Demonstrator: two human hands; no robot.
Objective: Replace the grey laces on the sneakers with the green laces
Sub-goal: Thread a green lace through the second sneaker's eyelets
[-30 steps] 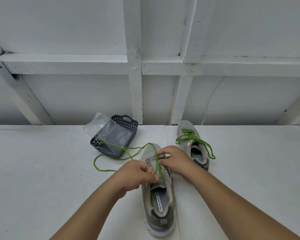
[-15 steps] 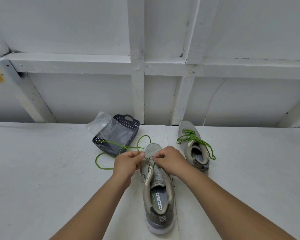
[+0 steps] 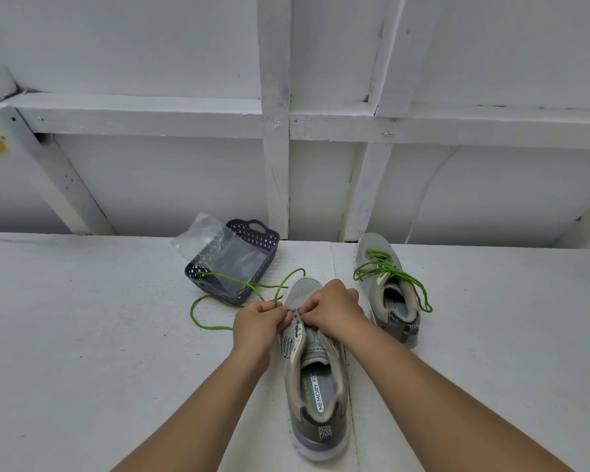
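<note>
Left hand (image 3: 258, 318) pinches green lace (image 3: 218, 277) just beyond its fingertips; right hand (image 3: 332, 310) fingers curl on near sneaker (image 3: 315, 373), grip unclear. Lace looks light, floppy; prob best held near tip.

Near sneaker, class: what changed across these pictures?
Both hands moved toeward: left hand still pinches the green lace, right hand now at the lowest eyelets of the near sneaker. Far sneaker and basket stayed put.

Near grey sneaker (image 3: 315, 379) unlaced, green lace (image 3: 218, 279) trailing left; far sneaker (image 3: 390, 287) green-laced.
</note>
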